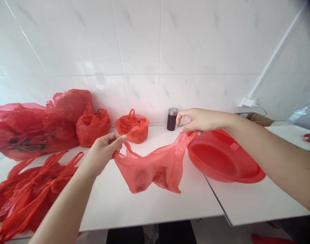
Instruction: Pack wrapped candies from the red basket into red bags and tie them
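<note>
A thin red plastic bag (151, 167) hangs stretched between my two hands above the white table (134, 206). My left hand (104, 150) pinches one handle at its left end. My right hand (199, 120) pinches the other handle, just above the rim of a red colander basin (223, 157). The bag sags in the middle and its bottom touches the table; something dark shows faintly through it.
Full red bags (30, 127) (92, 125) and a smaller one (132, 126) stand along the tiled wall. A heap of empty red bags (27, 193) lies at front left. A dark jar with a metal lid (172, 119) stands by the wall. A cardboard box (256, 117) sits far right.
</note>
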